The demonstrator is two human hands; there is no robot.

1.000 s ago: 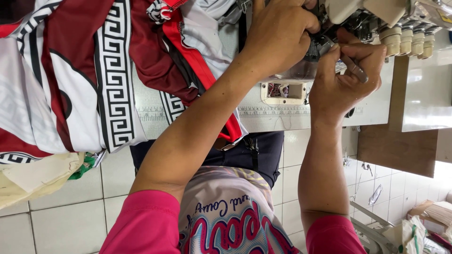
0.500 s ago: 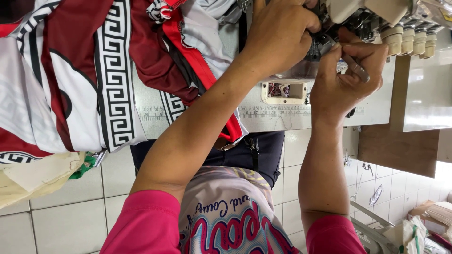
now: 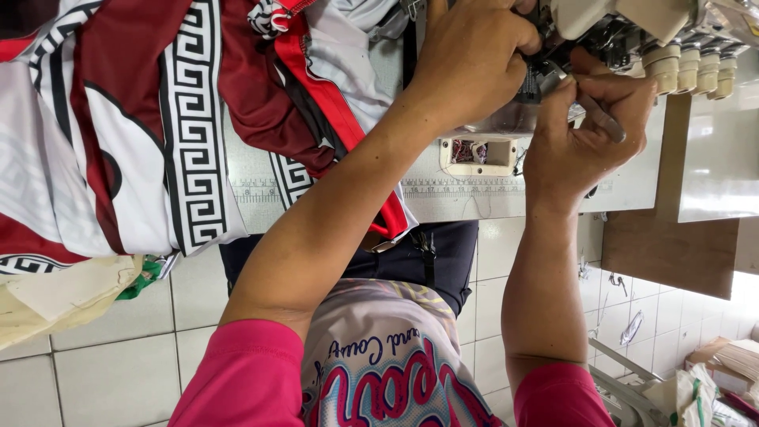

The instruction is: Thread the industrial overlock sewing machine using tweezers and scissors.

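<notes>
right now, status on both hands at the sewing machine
Left hand fisted against the sewing machine. Right hand pinching slim metal tweezers at the needle area. Red-white patterned fabric heaped left, clear of hands.

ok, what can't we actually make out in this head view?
- Needle area of the sewing machine: hidden behind the left hand and right hand.
- Left fingertips: curled out of sight, so what they grip is unclear.
- Slim metal tool in the right hand: its tip is covered by the fingers.
- Machine top: cut off by the upper edge.
- Patterned fabric: runs past the left edge.
</notes>
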